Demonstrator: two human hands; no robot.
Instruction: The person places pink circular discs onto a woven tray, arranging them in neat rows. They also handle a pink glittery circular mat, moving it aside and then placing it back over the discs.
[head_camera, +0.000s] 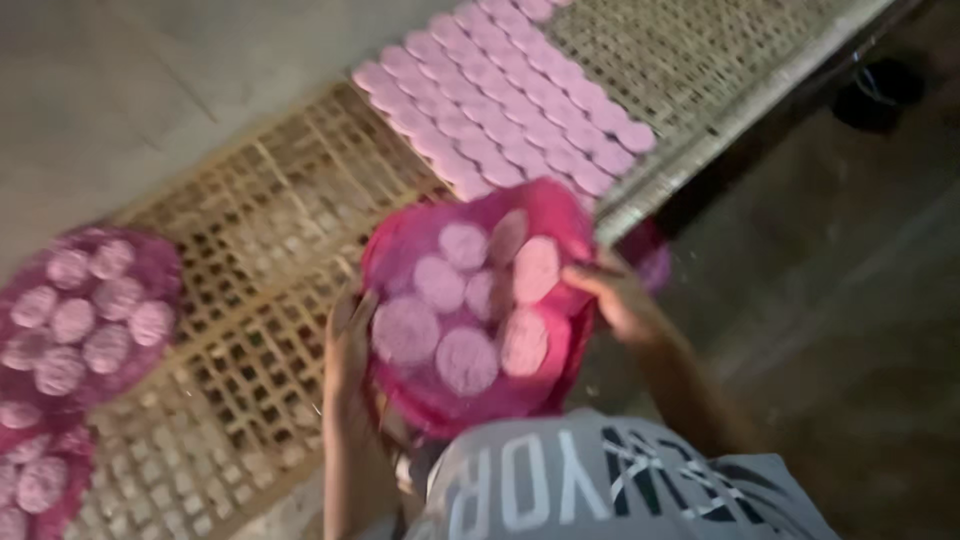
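Here both hands hold a pink tray (565, 215) tilted toward the camera, in front of the person's chest and just off the edge of the woven bench (250, 300). The left hand (347, 345) grips the tray's left rim, fingers curled along the edge, thumb side toward the pink discs (440, 320) lying in it. The right hand (615, 300) is closed on the right rim, its fingertips pressed onto the tray's edge beside one disc. The discs are round and flat, pale pink, some overlapping; the picture is blurred, so their count is unclear. On the bench beyond the tray, rows of discs (510, 110) lie flat in a neat diagonal band, touching one another. At the left edge of the bench sits a second tray (160, 260), also loaded with discs, and below it part of a third tray (70, 490) shows. A grey shirt (600, 480) fills the bottom of the view.
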